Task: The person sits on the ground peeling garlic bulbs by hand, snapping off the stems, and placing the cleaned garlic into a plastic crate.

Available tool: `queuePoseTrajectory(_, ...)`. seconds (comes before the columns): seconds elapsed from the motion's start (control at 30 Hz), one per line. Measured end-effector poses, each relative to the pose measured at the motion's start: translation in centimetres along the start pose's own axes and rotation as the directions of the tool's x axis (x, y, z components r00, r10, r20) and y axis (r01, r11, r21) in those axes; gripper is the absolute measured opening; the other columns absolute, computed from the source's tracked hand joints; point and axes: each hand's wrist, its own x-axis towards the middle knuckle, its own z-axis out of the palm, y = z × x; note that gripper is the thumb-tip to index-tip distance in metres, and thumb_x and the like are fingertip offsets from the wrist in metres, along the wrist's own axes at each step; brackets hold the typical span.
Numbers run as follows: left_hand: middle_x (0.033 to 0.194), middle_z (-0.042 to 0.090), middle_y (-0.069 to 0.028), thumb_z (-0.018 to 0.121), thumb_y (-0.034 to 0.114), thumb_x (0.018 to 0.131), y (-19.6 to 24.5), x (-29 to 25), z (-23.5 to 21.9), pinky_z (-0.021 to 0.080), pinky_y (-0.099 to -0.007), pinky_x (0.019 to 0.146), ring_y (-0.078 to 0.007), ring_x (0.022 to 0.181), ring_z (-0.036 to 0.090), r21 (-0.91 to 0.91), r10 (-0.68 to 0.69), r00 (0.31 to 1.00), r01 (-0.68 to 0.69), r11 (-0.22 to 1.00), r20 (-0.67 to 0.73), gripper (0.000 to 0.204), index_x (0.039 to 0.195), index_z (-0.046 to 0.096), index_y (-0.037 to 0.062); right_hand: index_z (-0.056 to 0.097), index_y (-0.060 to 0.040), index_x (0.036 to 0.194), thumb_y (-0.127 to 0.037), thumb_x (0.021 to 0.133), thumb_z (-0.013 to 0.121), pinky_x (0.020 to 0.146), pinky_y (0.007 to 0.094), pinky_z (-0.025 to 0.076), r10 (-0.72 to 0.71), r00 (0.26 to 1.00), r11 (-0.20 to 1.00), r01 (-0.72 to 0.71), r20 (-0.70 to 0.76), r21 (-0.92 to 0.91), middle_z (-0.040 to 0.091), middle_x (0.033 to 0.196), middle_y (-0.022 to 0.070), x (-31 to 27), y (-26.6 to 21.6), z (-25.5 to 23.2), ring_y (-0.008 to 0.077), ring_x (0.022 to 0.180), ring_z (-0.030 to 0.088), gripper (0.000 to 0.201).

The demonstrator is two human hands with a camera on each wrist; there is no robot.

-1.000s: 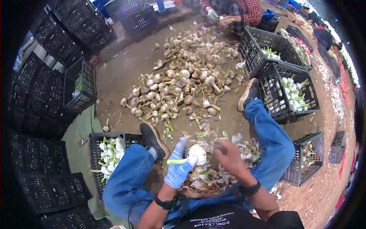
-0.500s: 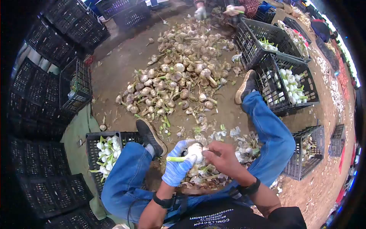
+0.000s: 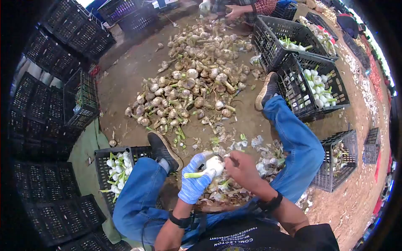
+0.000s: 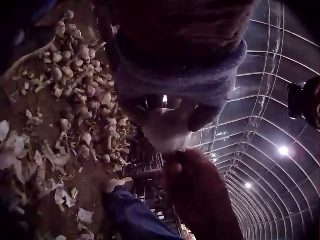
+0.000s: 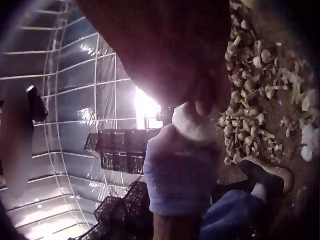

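Note:
My left hand [image 3: 195,184], in a blue-and-white glove with bare fingertips, holds a white garlic bulb [image 3: 215,164] between my knees. The bulb's cut green stem [image 3: 193,175] points left across the glove. At the bulb's right side my bare right hand [image 3: 245,170] has its fingers curled, with thumb and fingertips pinching at its surface. The right wrist view shows the white bulb [image 5: 191,123] between the gloved hand [image 5: 180,165] and the other hand's fingertips. From the left wrist, the bare hand [image 4: 197,187] meets the bulb's lower edge; the palm side is dark.
Unpeeled garlic lies in a large heap [image 3: 184,90] ahead, with loose skins [image 3: 268,161] between my legs. Cleaned bulbs fill part of a crate [image 3: 100,161] at left and another crate [image 3: 293,94] at right. Stacked black crates [image 3: 46,180] line the left; another person's hand [image 3: 235,11] shows at top.
My right hand came in from the right to the bulb, and its fingertips are now at the bulb's right edge. The left hand keeps its hold. The head view has shifted slightly.

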Motion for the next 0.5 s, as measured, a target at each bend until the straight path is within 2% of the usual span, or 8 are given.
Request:
queuePoseTrajectory(0.07,0.118,0.062,-0.0099,0.067,0.008,0.078,1.0,-0.2,0.0,0.047,-0.0318,0.095,-0.0175,0.109,0.058,-0.056,-0.074,0.997,0.074,0.996,0.005,0.047,0.124,0.057,0.0002,0.050,0.0015,0.076,-0.013,0.087,0.062,0.053,0.0360,0.039,0.029,0.999,0.998,-0.030,-0.023,-0.048,0.051,0.065,0.0164,0.2,1.3,-0.2,0.0239,0.056,0.048,0.021)
queuePoseTrajectory(0.13,0.122,0.061,-0.0123,0.071,0.021,0.078,1.3,-0.2,-0.1,0.044,-0.0357,0.100,-0.0215,0.112,0.058,-0.162,-0.063,0.998,0.063,0.985,0.008,0.054,0.124,0.056,-0.0025,0.050,0.0004,0.076,-0.014,0.087,0.063,0.053,0.0338,0.040,0.203,0.979,0.978,-0.203,-0.024,-0.035,0.049,0.062,0.0141,0.4,1.8,-0.3,0.0176,0.057,0.049,0.022)
queuePoseTrajectory(0.17,0.122,0.061,-0.0123,0.071,0.021,0.078,1.2,-0.1,-0.1,0.044,-0.0357,0.100,-0.0215,0.112,0.058,-0.161,-0.066,0.998,0.066,0.985,0.005,0.054,0.124,0.056,-0.0025,0.052,0.0002,0.080,-0.016,0.087,0.064,0.053,0.0335,0.040,0.180,0.983,0.977,-0.181,0.018,0.115,0.052,0.066,0.0119,-0.1,2.6,0.1,0.0138,0.059,0.049,0.021)
queuePoseTrajectory(0.2,0.120,0.062,-0.0111,0.069,0.014,0.078,1.0,-0.1,0.0,0.046,-0.0338,0.097,-0.0195,0.110,0.058,-0.145,-0.041,0.999,0.040,0.989,-0.004,0.051,0.124,0.055,-0.0019,0.052,0.0002,0.080,-0.016,0.087,0.064,0.053,0.0335,0.040,0.184,0.983,0.976,-0.186,0.021,0.117,0.052,0.066,0.0119,-0.4,1.4,0.2,0.0138,0.059,0.049,0.021)
queuePoseTrajectory(0.27,0.118,0.062,-0.0100,0.066,0.007,0.078,0.6,0.0,0.2,0.048,-0.0318,0.094,-0.0175,0.108,0.059,-0.132,-0.011,1.000,0.009,0.991,-0.009,0.048,0.125,0.055,-0.0012,0.054,-0.0001,0.085,-0.016,0.087,0.065,0.055,0.0342,0.041,0.018,0.999,0.981,-0.026,0.045,0.194,0.055,0.074,0.0108,-1.0,-2.1,-0.1,0.0166,0.061,0.050,0.020)
queuePoseTrajectory(0.3,0.118,0.062,-0.0104,0.067,0.007,0.078,0.5,0.0,0.2,0.049,-0.0325,0.094,-0.0179,0.108,0.059,-0.133,-0.026,1.000,0.025,0.991,-0.011,0.048,0.124,0.055,-0.0016,0.055,0.0003,0.088,-0.016,0.087,0.066,0.058,0.0350,0.043,-0.029,0.996,0.994,0.020,0.080,0.111,0.055,0.080,0.0122,-1.0,-1.7,-0.5,0.0200,0.063,0.053,0.019)
queuePoseTrajectory(0.4,0.118,0.062,-0.0111,0.067,0.007,0.078,-0.3,-0.2,0.1,0.049,-0.0334,0.094,-0.0186,0.108,0.060,-0.140,-0.064,0.998,0.062,0.988,-0.014,0.046,0.122,0.055,-0.0018,0.054,0.0003,0.086,-0.017,0.089,0.065,0.058,0.0362,0.042,-0.113,0.993,0.992,0.114,0.025,-0.044,0.052,0.074,0.0133,-1.2,-1.2,-0.2,0.0232,0.062,0.052,0.020)
queuePoseTrajectory(0.5,0.119,0.062,-0.0126,0.070,0.012,0.077,-0.3,-0.2,0.0,0.049,-0.0349,0.096,-0.0204,0.110,0.059,-0.234,-0.093,0.995,0.096,0.968,0.022,0.046,0.119,0.057,-0.0013,0.052,0.0007,0.083,-0.017,0.089,0.063,0.057,0.0371,0.040,0.015,0.997,0.998,-0.019,-0.072,-0.063,0.049,0.069,0.0150,-0.7,1.7,0.3,0.0212,0.059,0.048,0.022)
